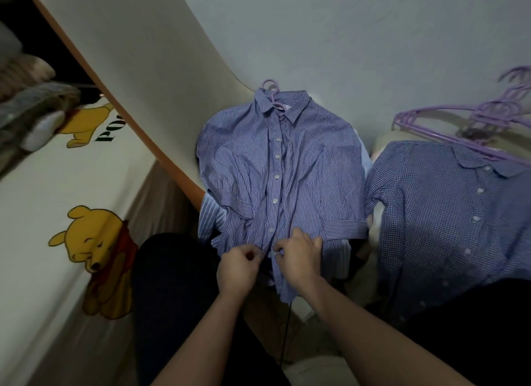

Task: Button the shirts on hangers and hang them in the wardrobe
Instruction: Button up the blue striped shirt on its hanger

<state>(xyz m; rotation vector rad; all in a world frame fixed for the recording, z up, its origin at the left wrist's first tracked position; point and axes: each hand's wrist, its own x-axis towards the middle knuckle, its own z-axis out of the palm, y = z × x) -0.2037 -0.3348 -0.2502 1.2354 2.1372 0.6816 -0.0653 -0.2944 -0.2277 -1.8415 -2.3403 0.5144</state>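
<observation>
Pinching the two front edges of the striped shirt at its hem end, I have both hands low on the button strip. The left hand has its fingers curled tight, with thumb and fingertips nipping the cloth. The right hand is curled the same way on the opposite edge, just beside it. Between them I can make out a small pale spot that I take for the lowest button. I cannot tell whether it is through its hole. The buttons above it look closed.

To do this step well, I judge the edges should be kept flat and overlapped, with the hole held taut by one hand. The other hand should then tip the button edge-on and push it through. Pulling sideways would likely pucker the thin cloth and drag the strip out of line.

The shirt lies front up on its purple hanger, directly ahead of me. Its collar points away toward the wall and its hem points toward me. Its long axis runs collar to hem, nearly straight out from me and leaning slightly right at the far end. A checked shirt lies to its right, with their sleeves almost meeting.
</observation>
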